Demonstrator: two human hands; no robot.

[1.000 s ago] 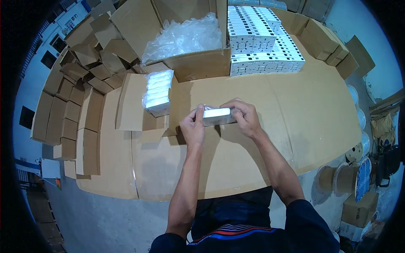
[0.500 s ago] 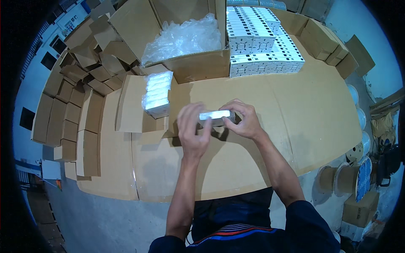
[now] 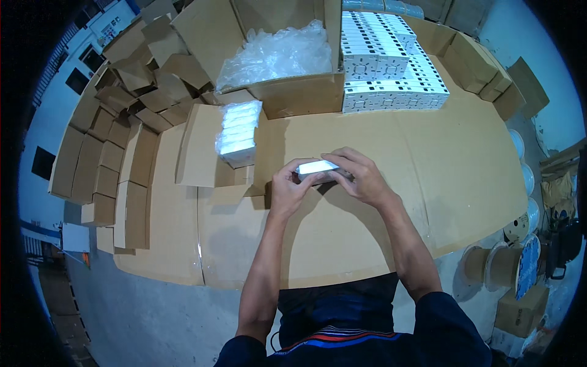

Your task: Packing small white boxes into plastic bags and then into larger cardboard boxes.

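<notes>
Our left hand (image 3: 287,192) and right hand (image 3: 361,177) pinch a small white box (image 3: 318,167); a loose grip could drop it onto the cardboard surface (image 3: 428,183).

You are holding a small box (image 3: 318,167) at the frame's centre, your left hand (image 3: 288,191) gripping its left end and your right hand (image 3: 361,177) its right end, above the cardboard-covered table (image 3: 465,177). Just left of it a wrapped stack (image 3: 238,133) is lying on a cardboard flap (image 3: 197,150). An open carton (image 3: 299,95) holding plastic wrap (image 3: 278,52) is sitting at upper centre, with stacked boxes (image 3: 391,67) touching its right side. Folded cartons (image 3: 104,153) are filling the left edge.
</notes>
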